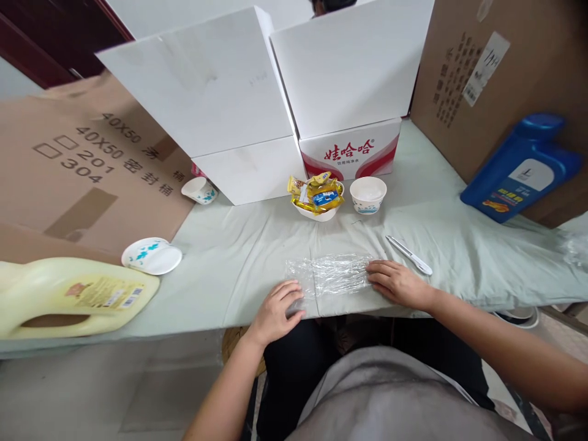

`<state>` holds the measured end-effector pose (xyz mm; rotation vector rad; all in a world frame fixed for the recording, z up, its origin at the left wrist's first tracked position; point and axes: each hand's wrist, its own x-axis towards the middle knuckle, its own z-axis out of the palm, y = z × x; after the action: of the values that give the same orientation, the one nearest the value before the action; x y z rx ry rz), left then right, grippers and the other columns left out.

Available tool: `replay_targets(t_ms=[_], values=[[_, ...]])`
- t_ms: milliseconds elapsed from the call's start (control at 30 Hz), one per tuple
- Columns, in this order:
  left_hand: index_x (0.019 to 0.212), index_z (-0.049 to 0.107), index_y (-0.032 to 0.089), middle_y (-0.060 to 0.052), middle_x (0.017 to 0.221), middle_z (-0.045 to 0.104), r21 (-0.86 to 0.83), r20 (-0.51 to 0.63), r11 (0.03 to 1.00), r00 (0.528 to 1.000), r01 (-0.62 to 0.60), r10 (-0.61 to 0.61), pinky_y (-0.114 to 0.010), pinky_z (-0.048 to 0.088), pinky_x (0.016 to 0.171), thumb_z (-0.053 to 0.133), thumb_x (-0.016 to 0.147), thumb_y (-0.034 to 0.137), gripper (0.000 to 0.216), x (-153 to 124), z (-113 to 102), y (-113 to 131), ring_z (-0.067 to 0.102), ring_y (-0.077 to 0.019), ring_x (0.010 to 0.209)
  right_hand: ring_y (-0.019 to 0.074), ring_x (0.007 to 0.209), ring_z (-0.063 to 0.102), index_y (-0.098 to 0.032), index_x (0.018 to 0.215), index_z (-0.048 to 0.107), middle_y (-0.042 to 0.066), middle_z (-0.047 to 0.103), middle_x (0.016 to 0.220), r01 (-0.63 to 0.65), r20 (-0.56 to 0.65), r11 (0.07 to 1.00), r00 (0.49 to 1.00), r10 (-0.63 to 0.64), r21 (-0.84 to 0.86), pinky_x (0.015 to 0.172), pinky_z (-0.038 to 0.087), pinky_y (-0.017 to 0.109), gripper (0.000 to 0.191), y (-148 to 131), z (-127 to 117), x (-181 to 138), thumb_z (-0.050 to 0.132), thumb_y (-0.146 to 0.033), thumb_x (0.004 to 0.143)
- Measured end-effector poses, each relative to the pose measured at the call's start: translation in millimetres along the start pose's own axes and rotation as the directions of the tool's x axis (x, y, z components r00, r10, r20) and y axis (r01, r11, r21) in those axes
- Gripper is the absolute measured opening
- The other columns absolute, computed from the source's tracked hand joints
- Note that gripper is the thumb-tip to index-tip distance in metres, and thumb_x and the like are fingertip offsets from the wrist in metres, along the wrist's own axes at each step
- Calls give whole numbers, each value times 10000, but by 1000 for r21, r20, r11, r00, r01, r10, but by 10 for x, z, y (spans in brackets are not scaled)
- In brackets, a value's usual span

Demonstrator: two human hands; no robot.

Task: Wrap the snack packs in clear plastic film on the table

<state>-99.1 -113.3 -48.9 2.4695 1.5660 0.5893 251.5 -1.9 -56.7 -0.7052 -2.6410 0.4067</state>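
Note:
A crinkled piece of clear plastic wrap (337, 274) lies flat on the cloth near the table's front edge. At its left end rests my left hand (278, 311), palm down with the fingers stretched out. My right hand (399, 283) lies flat over the right end, its fingertips on the plastic. Just beyond the right hand is a white utility knife (408, 255). Farther back, a white bowl (316, 214) is heaped with yellow and blue wrapped snacks (321, 195). Next to it stands a white paper cup (368, 196) with a blue pattern.
White boxes (202, 92) are stacked at the back. Brown cartons (87, 165) stand left and right. A blue bottle (523, 165) leans at the right, and a pale yellow jug (78, 297) lies at the left. Two paper cups (151, 255) lie tipped over on the left side.

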Motion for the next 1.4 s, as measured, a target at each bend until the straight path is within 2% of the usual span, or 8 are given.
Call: replay_targets(t_ms=[200, 467, 667, 833, 1033, 1133, 1267, 1400], values=[[884, 642, 214, -57, 1026, 705, -143, -79, 980, 985, 141, -153, -379, 533, 933, 456, 888, 203, 186, 5, 6, -134, 640, -204, 1073, 231, 1024, 638, -203, 976, 657, 102, 696, 1059, -21, -19, 996, 1000, 23, 88, 897, 505, 414, 253, -3, -100, -24, 418, -287, 968], [960, 632, 201, -41, 885, 713, -72, -177, 871, 854, 485, -490, -300, 530, 745, 469, 889, 282, 195, 519, 74, -206, 677, -185, 811, 212, 770, 655, -187, 985, 632, 93, 681, 953, -455, -85, 885, 890, 448, -99, 673, 454, 310, 269, -43, -33, 382, 380, -279, 974], [1062, 627, 188, -72, 952, 681, 139, -183, 788, 797, 600, -575, -337, 510, 749, 558, 835, 234, 242, 688, 129, -210, 656, -237, 872, 282, 917, 595, -159, 933, 652, 141, 633, 960, -413, -127, 845, 910, 393, -339, 789, 466, 389, 231, 39, 44, 462, 459, -285, 940], [1047, 642, 159, -127, 995, 622, 243, -393, 795, 806, 556, -443, -374, 505, 788, 481, 892, 255, 244, 682, 139, 74, 606, -275, 965, 293, 928, 554, -175, 886, 647, 124, 616, 915, -431, -182, 847, 902, 393, -312, 862, 462, 450, 211, 105, 45, 299, 546, -360, 893], [1225, 587, 212, -106, 1155, 606, 135, -83, 976, 983, 173, -163, -433, 473, 930, 483, 925, 323, 336, 724, 443, 752, 547, -277, 1086, 230, 736, 582, -214, 798, 551, 55, 605, 749, -514, -105, 857, 851, 515, 40, 711, 470, 378, 169, -156, -40, 84, 487, -329, 904], [1333, 498, 240, -111, 1380, 499, 63, 84, 997, 995, 45, -50, -551, 365, 1047, 588, 870, 397, 497, 710, 556, 934, 401, -352, 1307, 153, 532, 506, -219, 958, 533, -43, 526, 592, -541, 14, 750, 814, 580, 379, 554, 421, 290, 206, -360, -144, -9, 478, -413, 915], [1396, 400, 268, -90, 1448, 469, -169, 220, 976, 960, -135, 171, -598, 193, 1148, 583, 876, 343, 556, 694, 567, 969, 318, -318, 1408, 103, 493, 454, -199, 972, 597, -52, 502, 581, -469, 198, 554, 855, 479, 687, 477, 369, 234, 356, -539, -338, 42, 506, -533, 887], [1470, 237, 241, -111, 1335, 583, -405, 201, 914, 975, -8, 98, -551, 221, 1166, 608, 852, 278, 721, 704, 558, 913, 481, -271, 1311, 131, 623, 599, -174, 997, 640, 41, 648, 789, -480, 273, 342, 819, 505, 808, 491, 427, 224, 447, -494, -446, 332, 491, -579, 882]])
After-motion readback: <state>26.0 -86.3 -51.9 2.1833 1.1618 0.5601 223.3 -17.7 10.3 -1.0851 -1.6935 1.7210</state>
